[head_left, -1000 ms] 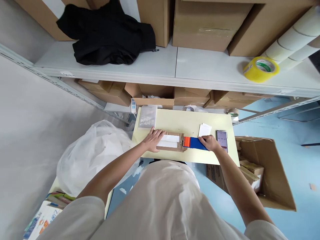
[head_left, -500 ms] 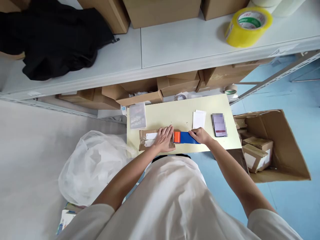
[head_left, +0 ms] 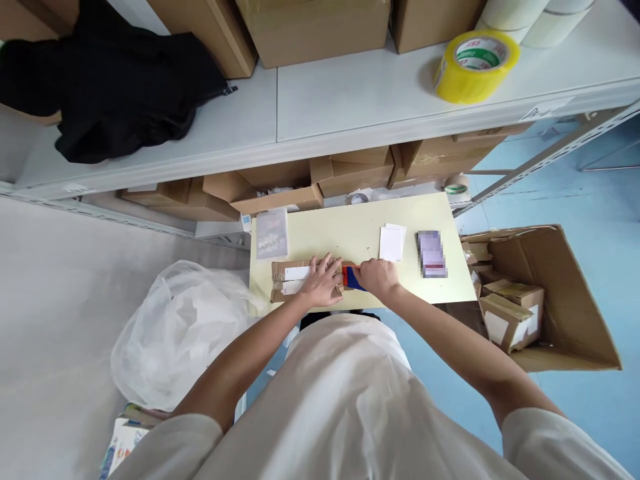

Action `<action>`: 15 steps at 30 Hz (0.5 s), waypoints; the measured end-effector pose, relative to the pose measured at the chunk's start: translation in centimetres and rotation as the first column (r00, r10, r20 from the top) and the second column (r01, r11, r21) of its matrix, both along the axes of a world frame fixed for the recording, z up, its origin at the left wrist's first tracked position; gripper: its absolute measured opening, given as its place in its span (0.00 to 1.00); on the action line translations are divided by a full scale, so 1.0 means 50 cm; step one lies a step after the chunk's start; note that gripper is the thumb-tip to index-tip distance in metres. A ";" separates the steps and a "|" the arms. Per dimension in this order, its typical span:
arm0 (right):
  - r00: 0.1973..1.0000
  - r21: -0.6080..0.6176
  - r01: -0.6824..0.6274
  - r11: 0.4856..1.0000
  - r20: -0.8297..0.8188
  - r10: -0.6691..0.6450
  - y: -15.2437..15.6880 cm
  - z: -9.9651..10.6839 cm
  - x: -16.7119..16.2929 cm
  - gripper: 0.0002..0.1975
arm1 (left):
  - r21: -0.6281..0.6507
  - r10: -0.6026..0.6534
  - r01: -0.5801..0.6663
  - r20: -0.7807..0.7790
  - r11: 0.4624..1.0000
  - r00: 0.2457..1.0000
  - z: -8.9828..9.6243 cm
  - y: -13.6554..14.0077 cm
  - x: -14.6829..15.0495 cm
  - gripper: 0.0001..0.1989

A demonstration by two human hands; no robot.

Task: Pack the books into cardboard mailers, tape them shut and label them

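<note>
My left hand (head_left: 323, 283) lies on a flat brown cardboard box (head_left: 278, 283) with its fingers spread. The box carries two white labels and strips of clear tape. Close by on the right, my right hand (head_left: 379, 277) is closed around a flat orange-and-blue box (head_left: 355, 279), gripped with the knuckles up. Its orange end meets the right end of the cardboard box; whether it goes inside is hidden by my fingers. Both boxes lie at the near edge of a pale yellow table (head_left: 330, 227).
White paper cards (head_left: 391, 243), a phone (head_left: 432, 254) and a clear plastic bag stack (head_left: 273, 233) lie on the table. An open carton (head_left: 575, 313) with small boxes stands right; a white plastic bag (head_left: 180, 333) left. A grey shelf (head_left: 340, 100) holds yellow tape (head_left: 475, 73).
My right hand has moved left, close to my left hand, and less of the orange-and-blue box shows. The left hand's fingers are spread wider.
</note>
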State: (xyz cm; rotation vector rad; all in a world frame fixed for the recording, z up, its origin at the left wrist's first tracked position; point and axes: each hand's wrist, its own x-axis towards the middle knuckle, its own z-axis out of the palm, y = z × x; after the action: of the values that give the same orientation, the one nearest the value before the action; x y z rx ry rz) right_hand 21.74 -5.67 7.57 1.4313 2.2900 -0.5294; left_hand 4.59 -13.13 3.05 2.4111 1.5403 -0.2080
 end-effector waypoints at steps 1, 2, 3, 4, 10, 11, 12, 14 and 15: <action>1.000 -0.003 -0.018 1.000 -0.011 0.018 -0.009 0.003 -0.016 0.21 | -0.006 0.004 -0.004 -0.014 1.000 1.000 0.001 0.000 0.002 0.27; 0.999 -0.004 -0.042 0.999 -0.023 0.042 -0.016 0.006 -0.027 0.19 | -0.010 0.009 -0.010 -0.025 1.000 1.000 0.002 0.000 0.003 0.27; 0.997 -0.003 -0.067 0.998 -0.033 0.067 -0.021 0.007 -0.034 0.18 | -0.013 0.015 -0.015 -0.033 1.000 0.999 0.003 0.001 0.004 0.28; 0.995 0.000 -0.091 0.996 -0.041 0.091 -0.025 0.007 -0.037 0.16 | -0.014 0.020 -0.021 -0.038 1.000 0.999 0.004 0.001 0.005 0.29; 0.990 0.019 -0.136 0.991 -0.042 0.137 -0.042 0.005 -0.043 0.13 | -0.027 0.030 -0.032 -0.044 0.999 0.999 0.000 0.003 0.005 0.31; 0.990 0.023 -0.131 0.991 -0.044 0.132 -0.045 0.005 -0.044 0.14 | -0.028 0.031 -0.032 -0.044 0.999 0.999 -0.002 0.003 0.004 0.31; 0.991 0.028 -0.126 0.992 -0.047 0.127 -0.048 0.005 -0.045 0.14 | -0.028 0.033 -0.034 -0.043 0.999 0.999 -0.003 0.003 0.004 0.32; 0.992 0.036 -0.113 0.993 -0.048 0.115 -0.054 0.008 -0.050 0.14 | -0.027 0.036 -0.037 -0.041 0.999 0.998 -0.006 0.004 0.002 0.32; 0.993 0.038 -0.106 0.994 -0.046 0.108 -0.056 0.010 -0.053 0.13 | -0.027 0.038 -0.040 -0.042 0.999 0.998 -0.007 0.004 0.002 0.32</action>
State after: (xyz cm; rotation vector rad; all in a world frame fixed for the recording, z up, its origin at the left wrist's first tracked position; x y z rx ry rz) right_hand 19.09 -8.49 8.05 1.3163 2.4090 -0.4979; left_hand 4.69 -12.92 2.71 2.3677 1.5902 -0.2709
